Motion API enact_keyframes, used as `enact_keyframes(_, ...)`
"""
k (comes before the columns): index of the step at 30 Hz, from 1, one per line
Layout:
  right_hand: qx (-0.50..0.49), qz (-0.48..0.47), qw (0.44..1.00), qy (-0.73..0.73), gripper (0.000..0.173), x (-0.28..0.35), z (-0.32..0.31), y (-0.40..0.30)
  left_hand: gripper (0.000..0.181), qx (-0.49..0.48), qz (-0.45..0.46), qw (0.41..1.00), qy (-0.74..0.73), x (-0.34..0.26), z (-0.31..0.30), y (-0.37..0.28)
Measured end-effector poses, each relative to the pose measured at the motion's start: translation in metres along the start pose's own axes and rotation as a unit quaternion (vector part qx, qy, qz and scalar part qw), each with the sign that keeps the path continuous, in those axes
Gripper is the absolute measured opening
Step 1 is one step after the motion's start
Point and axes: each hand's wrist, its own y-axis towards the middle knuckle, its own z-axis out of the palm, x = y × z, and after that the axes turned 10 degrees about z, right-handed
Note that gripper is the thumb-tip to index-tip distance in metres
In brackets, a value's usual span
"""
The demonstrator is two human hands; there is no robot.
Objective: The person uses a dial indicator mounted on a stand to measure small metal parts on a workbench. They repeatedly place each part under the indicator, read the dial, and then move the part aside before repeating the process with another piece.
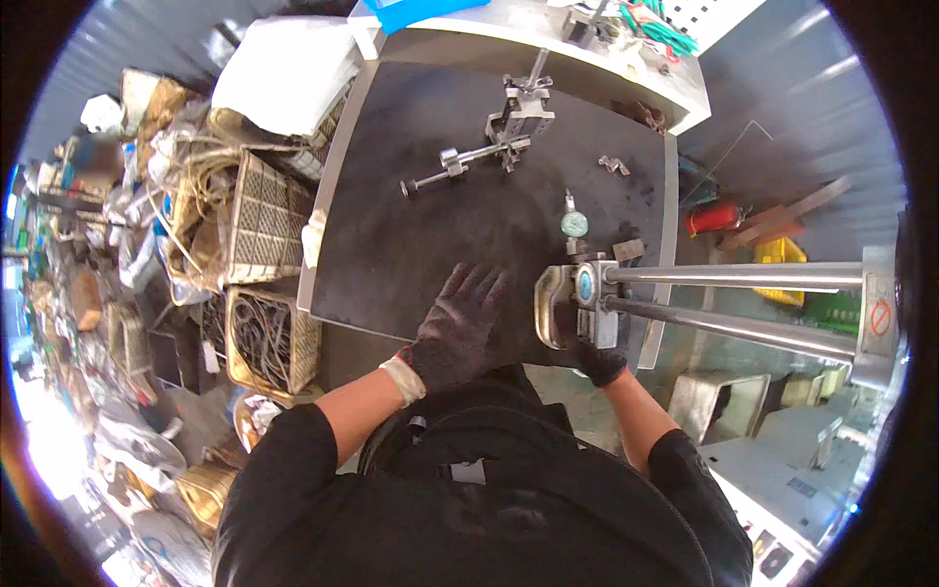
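My left hand (458, 326), in a dark work glove, is held palm-down with its fingers apart, over or on the near part of a dark surface plate (411, 235). Nothing is in it. My right hand (594, 359), gloved too, grips the lower part of a double-column height gauge (598, 304); the gauge hides most of its fingers. A dial indicator (574, 224) with a pale green face sticks out from the gauge, pointing away from me. Farther back stands a metal clamping fixture (521, 117), with a stepped metal shaft (455, 165) reaching out to its left.
Small metal parts (614, 166) and a metal block (628, 250) lie on the plate's right side. A white shelf (469, 26) borders the back. Plastic crates (268, 227) crowd the left. The gauge's columns (733, 275) rise at right, near a fire extinguisher (713, 217).
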Motion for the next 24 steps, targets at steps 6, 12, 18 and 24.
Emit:
enact_keyframes(6, 0.267, 0.356, 0.497, 0.745, 0.058, -0.038, 0.033, 0.027, 0.125, -0.058, -0.033, 0.998, 0.007, -0.008, 0.043, 0.011)
enact_keyframes(12, 0.131, 0.527, -0.151, 0.826, 0.070, 0.017, 0.027, 0.057, 0.129, -0.051, -0.077, 0.995, 0.039, 0.001, 0.025, 0.014)
enact_keyframes(18, 0.341, 0.422, 0.249, 0.802, 0.074, 0.047, 0.033, 0.070, 0.125, -0.091, -0.043, 0.995, 0.015, 0.022, 0.026, 0.016)
enact_keyframes(24, 0.350, 0.425, 0.099, 0.829, 0.070, 0.066, 0.032, 0.078, 0.117, -0.143, -0.047, 0.989, 0.006, 0.024, 0.033, 0.017)
